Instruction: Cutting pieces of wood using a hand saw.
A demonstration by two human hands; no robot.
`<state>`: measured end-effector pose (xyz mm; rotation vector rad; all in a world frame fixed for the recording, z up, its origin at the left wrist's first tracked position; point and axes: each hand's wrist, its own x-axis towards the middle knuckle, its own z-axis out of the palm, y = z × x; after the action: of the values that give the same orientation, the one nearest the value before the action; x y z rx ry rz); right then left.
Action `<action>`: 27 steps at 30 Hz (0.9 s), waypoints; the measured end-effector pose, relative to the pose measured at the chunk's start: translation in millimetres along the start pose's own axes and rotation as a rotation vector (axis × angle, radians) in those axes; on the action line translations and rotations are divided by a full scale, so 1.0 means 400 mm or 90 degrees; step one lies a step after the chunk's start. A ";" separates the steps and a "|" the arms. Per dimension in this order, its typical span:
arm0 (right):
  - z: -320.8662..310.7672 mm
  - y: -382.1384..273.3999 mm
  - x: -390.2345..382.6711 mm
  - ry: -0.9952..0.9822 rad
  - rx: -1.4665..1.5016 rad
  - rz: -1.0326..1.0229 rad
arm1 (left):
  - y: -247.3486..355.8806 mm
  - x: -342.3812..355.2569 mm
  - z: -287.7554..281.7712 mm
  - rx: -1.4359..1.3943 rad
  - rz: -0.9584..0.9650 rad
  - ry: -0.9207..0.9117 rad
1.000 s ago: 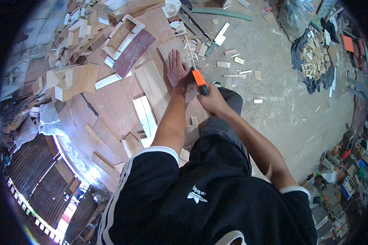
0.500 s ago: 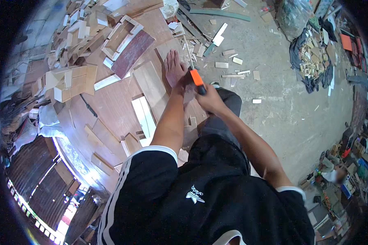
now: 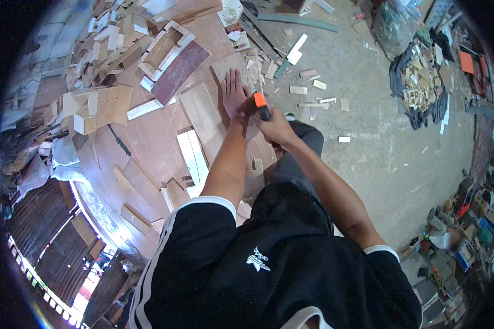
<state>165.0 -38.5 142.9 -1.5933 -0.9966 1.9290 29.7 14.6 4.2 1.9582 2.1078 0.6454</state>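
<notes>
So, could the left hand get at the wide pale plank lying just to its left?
Probably yes: the left hand lies flat and open on a board, and nothing visible covers the wide pale plank or blocks the short way across.

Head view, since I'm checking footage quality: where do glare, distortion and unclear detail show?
Head view throughout: glare whitens the tabletop toward the lower left; straight edges bow near the black rim; the orange-handled tool has an indistinct blade.
</notes>
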 end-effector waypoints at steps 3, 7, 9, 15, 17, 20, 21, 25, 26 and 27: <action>0.010 -0.050 0.025 -0.015 -0.058 0.071 | -0.017 0.004 -0.002 -0.008 -0.007 0.031; 0.015 -0.184 -0.199 -0.042 -0.063 0.032 | -0.063 -0.029 -0.033 0.023 -0.012 0.061; -0.007 -0.180 -0.221 -0.053 -0.059 0.056 | -0.075 -0.033 -0.035 0.054 -0.013 0.050; -0.014 -0.014 0.036 0.025 -0.074 0.001 | 0.003 0.010 0.006 0.014 0.030 0.014; 0.002 -0.053 0.012 -0.004 -0.019 0.048 | 0.003 0.005 -0.009 -0.037 0.009 0.020; 0.017 -0.137 -0.182 -0.047 -0.025 0.077 | -0.067 -0.043 -0.032 0.058 0.001 0.033; 0.005 -0.156 -0.224 -0.048 -0.062 0.060 | -0.082 -0.040 -0.040 0.060 -0.005 0.042; -0.004 -0.018 -0.113 -0.025 -0.055 0.011 | -0.067 -0.019 -0.033 0.053 0.003 0.068; -0.013 -0.002 -0.059 0.027 -0.098 -0.006 | -0.026 -0.009 -0.009 0.036 0.018 0.063; -0.018 -0.023 -0.018 0.035 -0.097 -0.010 | -0.012 -0.002 0.006 0.024 0.014 0.051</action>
<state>172.7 -35.9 154.1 -1.7060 -1.1533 1.8268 26.5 13.9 0.0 2.0096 2.1631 0.7054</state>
